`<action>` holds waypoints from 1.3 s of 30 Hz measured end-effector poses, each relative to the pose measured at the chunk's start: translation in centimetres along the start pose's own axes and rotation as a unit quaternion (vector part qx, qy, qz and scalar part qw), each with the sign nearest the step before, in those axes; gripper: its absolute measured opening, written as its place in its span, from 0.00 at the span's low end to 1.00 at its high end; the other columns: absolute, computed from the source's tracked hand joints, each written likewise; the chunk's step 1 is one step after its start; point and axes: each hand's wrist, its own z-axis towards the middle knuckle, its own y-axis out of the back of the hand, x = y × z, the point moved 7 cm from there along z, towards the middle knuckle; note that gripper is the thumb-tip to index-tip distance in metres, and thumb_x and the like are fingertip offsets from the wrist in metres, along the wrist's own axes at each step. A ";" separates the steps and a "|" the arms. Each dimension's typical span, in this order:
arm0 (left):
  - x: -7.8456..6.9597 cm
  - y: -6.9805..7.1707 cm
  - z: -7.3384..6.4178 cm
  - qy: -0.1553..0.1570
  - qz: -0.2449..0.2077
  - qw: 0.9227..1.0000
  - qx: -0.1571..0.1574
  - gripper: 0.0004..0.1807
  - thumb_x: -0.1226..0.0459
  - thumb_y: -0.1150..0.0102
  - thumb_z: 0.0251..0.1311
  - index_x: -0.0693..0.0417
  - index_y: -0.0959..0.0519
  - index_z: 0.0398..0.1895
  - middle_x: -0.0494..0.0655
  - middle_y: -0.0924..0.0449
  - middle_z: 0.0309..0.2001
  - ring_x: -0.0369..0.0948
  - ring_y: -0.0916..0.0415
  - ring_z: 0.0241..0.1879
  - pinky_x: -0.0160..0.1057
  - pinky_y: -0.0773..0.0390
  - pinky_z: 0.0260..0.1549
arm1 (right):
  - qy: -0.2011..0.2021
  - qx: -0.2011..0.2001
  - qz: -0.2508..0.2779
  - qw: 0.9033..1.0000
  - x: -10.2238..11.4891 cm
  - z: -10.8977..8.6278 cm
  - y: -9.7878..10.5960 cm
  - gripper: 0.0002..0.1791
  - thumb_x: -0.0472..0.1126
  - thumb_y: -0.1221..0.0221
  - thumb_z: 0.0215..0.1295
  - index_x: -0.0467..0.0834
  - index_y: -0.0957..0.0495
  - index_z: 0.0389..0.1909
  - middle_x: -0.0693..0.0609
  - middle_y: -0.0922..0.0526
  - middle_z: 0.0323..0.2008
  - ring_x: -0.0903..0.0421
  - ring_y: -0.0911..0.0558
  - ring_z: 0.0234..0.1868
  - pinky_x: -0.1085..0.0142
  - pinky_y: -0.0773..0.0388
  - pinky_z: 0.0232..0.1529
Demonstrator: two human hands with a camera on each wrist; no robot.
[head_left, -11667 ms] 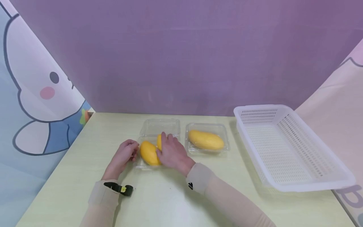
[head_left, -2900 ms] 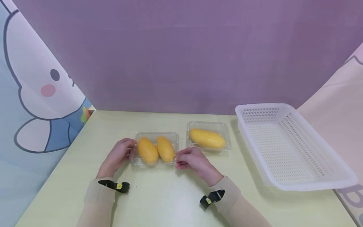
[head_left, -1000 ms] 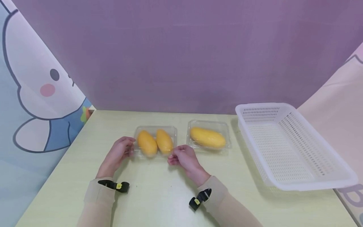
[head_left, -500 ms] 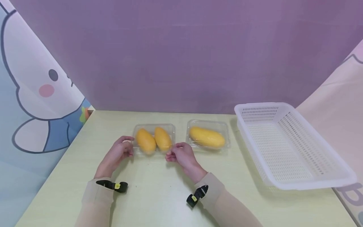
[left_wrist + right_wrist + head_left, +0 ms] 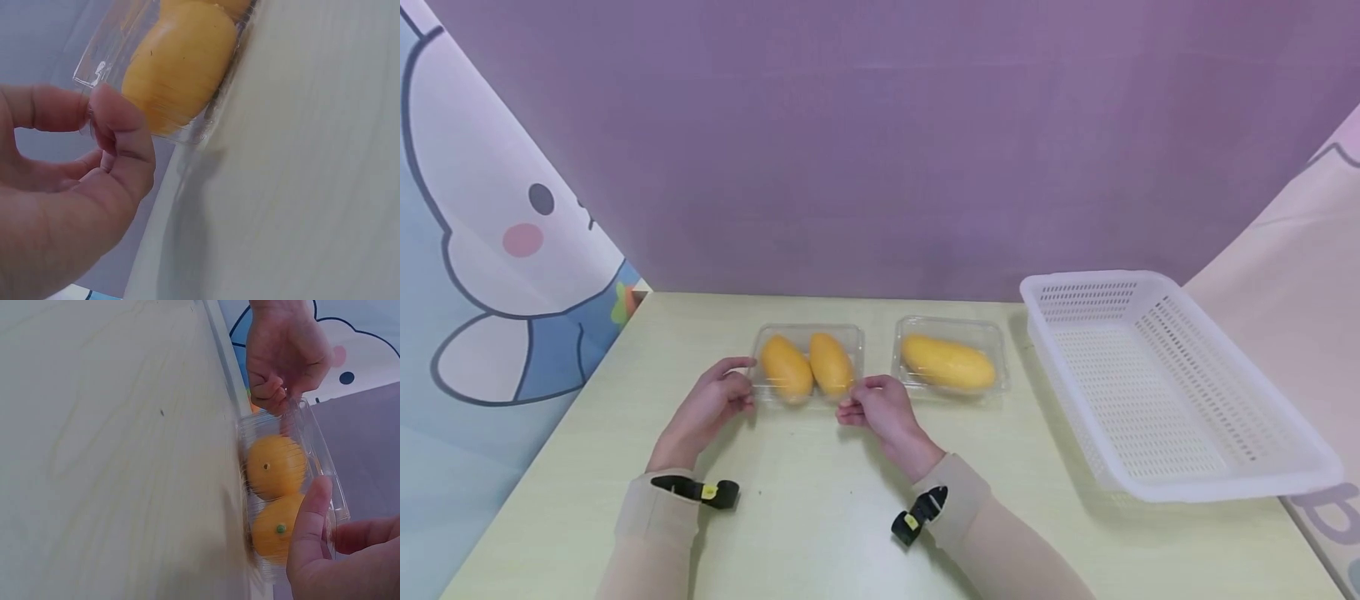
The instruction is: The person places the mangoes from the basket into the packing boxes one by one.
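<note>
Two yellow mangoes, the left one [image 5: 786,371] and the right one [image 5: 831,367], lie side by side in a clear plastic clamshell box [image 5: 805,329] with its lid down. At the box's left edge, my left hand [image 5: 709,404] pinches the rim between thumb and fingers, plain in the left wrist view. My right hand [image 5: 889,417] holds the front right corner; in the right wrist view its thumb [image 5: 312,515] and a finger are on either side of the rim. Just right of it, a second clear box [image 5: 981,331] holds one long yellow mango [image 5: 949,363].
A white perforated plastic basket [image 5: 1150,400] stands at the right of the pale wooden table [image 5: 820,525]. Behind the table hangs a purple backdrop [image 5: 880,167], and cartoon-printed cloths [image 5: 482,208] flank both sides.
Earliest, the left box's lid stood raised with my right hand over the mangoes; it now lies down. Since then both hands have gripped the box's edges, and it has slid back toward the backdrop.
</note>
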 end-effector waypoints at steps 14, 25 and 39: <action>0.0 0.0 0.6 0.001 0.009 0.999 -0.050 0.28 0.73 0.57 0.67 0.74 0.40 0.70 0.51 0.28 0.36 0.37 0.28 0.32 0.34 0.21 0.36 | 0.002 -0.013 0.005 1.000 0.1 0.8 0.3 0.18 0.27 0.48 0.70 0.24 0.35 0.58 0.39 0.18 0.31 0.54 0.16 0.27 0.60 0.14 0.39; 0.0 0.1 1.4 0.004 0.019 0.997 -0.080 0.26 0.72 0.58 0.68 0.76 0.39 0.69 0.53 0.27 0.41 0.37 0.26 0.34 0.33 0.20 0.38 | 0.001 -0.030 -0.035 0.999 0.5 1.4 0.1 0.16 0.30 0.46 0.73 0.26 0.32 0.56 0.36 0.16 0.32 0.53 0.14 0.27 0.60 0.14 0.38; -2.0 0.3 0.1 -0.006 0.262 0.951 -0.164 0.29 0.63 0.57 0.69 0.69 0.37 0.70 0.63 0.27 0.48 0.53 0.24 0.41 0.45 0.23 0.39 | 0.029 -0.003 -0.158 0.987 2.3 -0.4 1.1 0.18 0.36 0.46 0.75 0.26 0.27 0.57 0.34 0.15 0.33 0.52 0.13 0.27 0.60 0.14 0.34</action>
